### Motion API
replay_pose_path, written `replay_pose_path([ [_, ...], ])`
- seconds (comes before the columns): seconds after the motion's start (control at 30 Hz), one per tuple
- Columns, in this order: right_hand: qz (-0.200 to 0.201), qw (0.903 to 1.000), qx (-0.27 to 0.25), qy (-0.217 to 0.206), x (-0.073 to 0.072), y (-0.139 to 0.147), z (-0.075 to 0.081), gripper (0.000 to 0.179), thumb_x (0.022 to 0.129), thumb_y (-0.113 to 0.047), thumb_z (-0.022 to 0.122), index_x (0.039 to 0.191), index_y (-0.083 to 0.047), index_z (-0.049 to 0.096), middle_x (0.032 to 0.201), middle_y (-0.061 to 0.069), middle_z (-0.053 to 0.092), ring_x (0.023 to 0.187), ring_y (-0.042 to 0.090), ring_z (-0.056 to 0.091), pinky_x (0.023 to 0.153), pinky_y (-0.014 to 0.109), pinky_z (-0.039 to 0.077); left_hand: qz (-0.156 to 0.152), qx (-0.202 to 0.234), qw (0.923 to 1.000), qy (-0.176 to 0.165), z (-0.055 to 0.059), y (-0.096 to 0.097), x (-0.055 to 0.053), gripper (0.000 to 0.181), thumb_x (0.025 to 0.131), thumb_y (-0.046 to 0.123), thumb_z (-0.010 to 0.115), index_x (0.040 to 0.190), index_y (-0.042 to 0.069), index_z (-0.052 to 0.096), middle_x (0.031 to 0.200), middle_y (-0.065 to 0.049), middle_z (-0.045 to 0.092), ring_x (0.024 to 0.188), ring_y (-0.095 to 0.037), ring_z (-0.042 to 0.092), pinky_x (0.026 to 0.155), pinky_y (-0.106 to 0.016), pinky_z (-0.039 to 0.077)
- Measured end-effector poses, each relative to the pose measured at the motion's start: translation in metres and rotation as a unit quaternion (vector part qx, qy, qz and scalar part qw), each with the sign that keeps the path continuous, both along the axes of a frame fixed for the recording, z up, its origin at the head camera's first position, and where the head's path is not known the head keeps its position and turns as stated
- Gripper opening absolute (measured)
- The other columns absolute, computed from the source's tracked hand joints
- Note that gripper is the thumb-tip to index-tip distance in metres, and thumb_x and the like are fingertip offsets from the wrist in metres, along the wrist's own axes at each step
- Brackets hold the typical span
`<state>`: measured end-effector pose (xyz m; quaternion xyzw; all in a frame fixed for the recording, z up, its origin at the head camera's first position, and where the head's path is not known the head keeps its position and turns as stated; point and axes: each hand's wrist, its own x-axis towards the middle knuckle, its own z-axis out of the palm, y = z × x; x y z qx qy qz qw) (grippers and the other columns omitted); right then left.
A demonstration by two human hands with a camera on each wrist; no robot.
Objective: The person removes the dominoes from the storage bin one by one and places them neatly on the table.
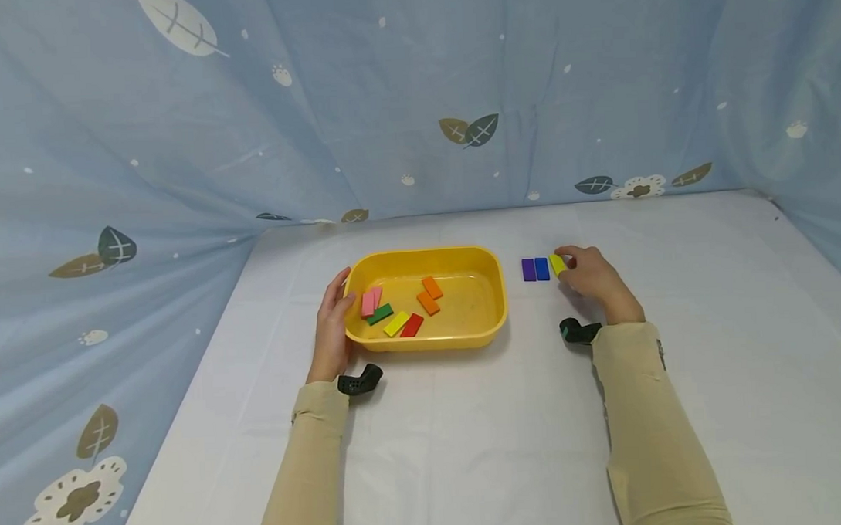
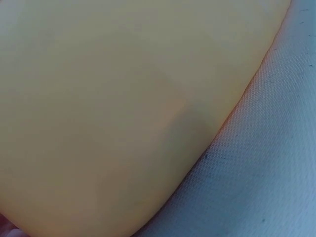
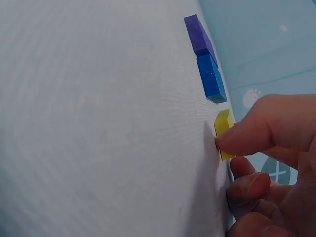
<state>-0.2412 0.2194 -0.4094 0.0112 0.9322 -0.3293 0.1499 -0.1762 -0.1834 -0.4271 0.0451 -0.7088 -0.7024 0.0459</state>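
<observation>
On the left, my left hand (image 1: pixel 330 331) grips the end of a yellow plastic tray (image 1: pixel 423 343), thumb over the rim. The tray's blurred wall (image 2: pixel 123 98) fills most of the left wrist view. My right hand (image 1: pixel 595 278) pinches a small yellow block (image 3: pixel 224 120) between thumb and fingers, low over the white cloth. Left of it, a blue block (image 1: pixel 542 269) and a purple block (image 1: pixel 528 269) lie side by side. A narrow gap separates the yellow block from the blue one.
Inside the tray lie pink blocks (image 1: pixel 369 304), a green block (image 1: pixel 380 314), another yellow block (image 1: pixel 396 323), a red block (image 1: pixel 412 325) and two orange blocks (image 1: pixel 428 303). A blue patterned curtain (image 1: pixel 401 101) borders the white-covered table (image 1: pixel 469 446) behind and at the sides.
</observation>
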Motion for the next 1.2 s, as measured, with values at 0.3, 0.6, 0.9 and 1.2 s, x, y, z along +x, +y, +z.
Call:
replay_pose_path([
  [0.3, 0.011, 0.9999, 0.006, 0.008, 0.001, -0.001, 0.003, 0.053, 0.084, -0.012, 0.048, 0.133, -0.001, 0.032, 0.117, 0.024, 0.033, 0.094, 0.034, 0.04, 0.079, 0.044, 0.042, 0.002, -0.005, 1.0, 0.003, 0.0, 0.0, 0.0, 0.042, 0.092, 0.029, 0.041, 0.134, 0.035, 0.037, 0.138, 0.014, 0.031, 0.125, -0.01, 0.032, 0.102, -0.032, 0.03],
  [0.6, 0.011, 0.9999, 0.005, 0.001, 0.003, -0.001, 0.004, 0.055, 0.082, -0.012, 0.05, 0.134, -0.002, 0.032, 0.118, 0.024, 0.033, 0.095, 0.034, 0.039, 0.083, 0.047, 0.04, 0.0, -0.003, 1.0, 0.001, -0.002, -0.001, -0.001, 0.043, 0.092, 0.028, 0.04, 0.134, 0.034, 0.036, 0.139, 0.013, 0.03, 0.126, -0.011, 0.03, 0.103, -0.034, 0.028],
  [0.9, 0.011, 0.9996, -0.028, 0.001, 0.005, -0.002, 0.01, 0.058, 0.086, -0.014, 0.043, 0.139, -0.005, 0.023, 0.116, 0.025, 0.032, 0.094, 0.035, 0.038, 0.077, 0.045, 0.041, 0.0, 0.003, 1.0, 0.005, -0.003, -0.001, -0.002, 0.042, 0.092, 0.029, 0.041, 0.133, 0.035, 0.037, 0.138, 0.015, 0.03, 0.125, -0.009, 0.031, 0.102, -0.032, 0.029],
  [1.2, -0.023, 0.9938, -0.058, 0.092, 0.002, -0.011, 0.018, 0.048, 0.092, -0.027, 0.045, 0.137, -0.013, 0.034, 0.12, 0.018, 0.042, 0.105, 0.035, 0.04, 0.083, 0.049, 0.04, -0.002, 0.008, 0.9999, 0.008, -0.004, -0.001, -0.002, 0.042, 0.092, 0.028, 0.041, 0.134, 0.033, 0.037, 0.138, 0.014, 0.031, 0.124, -0.009, 0.032, 0.101, -0.031, 0.03],
])
